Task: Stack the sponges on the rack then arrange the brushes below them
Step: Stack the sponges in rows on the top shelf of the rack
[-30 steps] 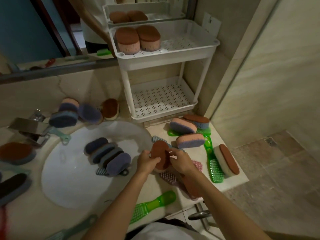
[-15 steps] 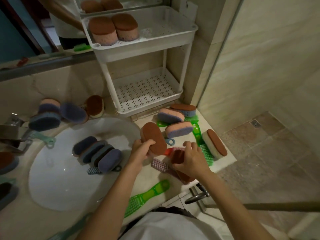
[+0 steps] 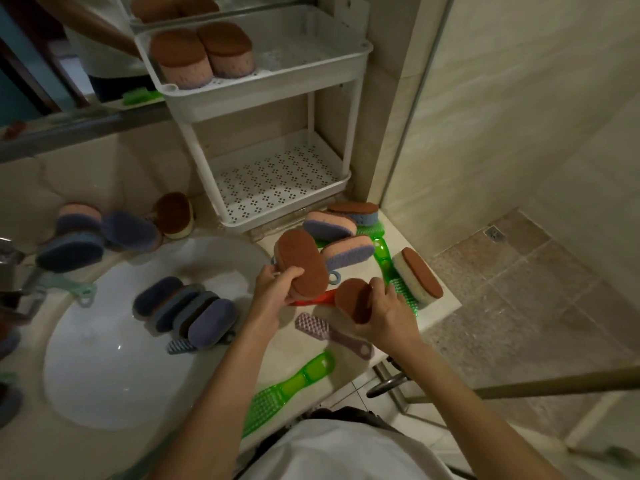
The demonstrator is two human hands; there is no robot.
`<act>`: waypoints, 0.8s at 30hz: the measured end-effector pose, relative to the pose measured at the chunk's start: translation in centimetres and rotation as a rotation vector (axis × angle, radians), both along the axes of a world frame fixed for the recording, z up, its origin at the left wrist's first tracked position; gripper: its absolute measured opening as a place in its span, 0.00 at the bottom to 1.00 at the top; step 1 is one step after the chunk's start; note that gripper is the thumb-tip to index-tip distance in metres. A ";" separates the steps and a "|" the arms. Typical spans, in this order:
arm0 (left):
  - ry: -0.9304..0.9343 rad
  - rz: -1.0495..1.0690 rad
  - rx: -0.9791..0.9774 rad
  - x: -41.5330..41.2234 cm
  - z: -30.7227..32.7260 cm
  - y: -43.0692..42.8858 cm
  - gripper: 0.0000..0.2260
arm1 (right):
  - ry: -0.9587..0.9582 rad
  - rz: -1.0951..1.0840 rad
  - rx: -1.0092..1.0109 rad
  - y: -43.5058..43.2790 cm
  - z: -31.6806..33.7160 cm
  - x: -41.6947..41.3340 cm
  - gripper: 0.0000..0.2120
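Observation:
My left hand (image 3: 273,289) grips a brown-topped sponge (image 3: 301,263) above the counter. Close beside it, my right hand (image 3: 384,313) holds a second brown sponge (image 3: 351,299). The white two-tier rack (image 3: 263,95) stands at the back; two brown-and-pink sponges (image 3: 201,57) sit on its top shelf, and its lower shelf (image 3: 277,181) is bare. More sponges (image 3: 341,233) lie in front of the rack. A green brush (image 3: 386,268), a pink brush (image 3: 329,332), a red brush (image 3: 311,297) and another green brush (image 3: 287,393) lie on the counter.
A white basin (image 3: 104,358) holds several blue sponges (image 3: 187,311) and a small brush. Other sponges (image 3: 104,230) lie behind the basin by the tap (image 3: 14,271). A white-and-brown sponge (image 3: 417,275) sits at the counter's right edge. Tiled floor lies to the right.
Both hands rose and drew apart. My left hand lifted its sponge toward the rack, and my right hand picked up a second brown sponge from the counter.

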State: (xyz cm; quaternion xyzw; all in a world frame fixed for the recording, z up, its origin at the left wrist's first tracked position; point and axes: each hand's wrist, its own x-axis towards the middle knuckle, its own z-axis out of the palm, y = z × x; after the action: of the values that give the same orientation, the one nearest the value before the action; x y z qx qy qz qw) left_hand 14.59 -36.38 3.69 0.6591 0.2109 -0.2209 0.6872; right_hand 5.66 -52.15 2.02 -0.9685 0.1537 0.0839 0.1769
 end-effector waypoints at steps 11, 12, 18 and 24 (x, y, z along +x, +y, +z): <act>-0.447 0.018 -0.031 4.7 12.8 0.4 0.12 | -0.584 -0.071 0.223 0.6 13.7 9.5 0.27; -0.481 0.022 -0.019 5.4 14.3 0.5 0.13 | -0.612 -0.079 0.224 0.7 14.9 10.5 0.25; -0.653 0.064 -0.028 10.4 21.9 1.1 0.15 | -0.778 -0.024 0.268 1.6 21.2 16.8 0.21; -0.547 0.184 -0.073 16.7 24.5 1.7 0.16 | -0.787 -0.020 0.267 2.2 24.0 23.6 0.22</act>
State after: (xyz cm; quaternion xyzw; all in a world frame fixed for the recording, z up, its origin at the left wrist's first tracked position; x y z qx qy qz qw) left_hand 31.33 -34.67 28.19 0.6470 0.0687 0.0208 0.7591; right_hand 29.29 -49.93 26.02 -0.8937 0.0714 -0.2750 0.3471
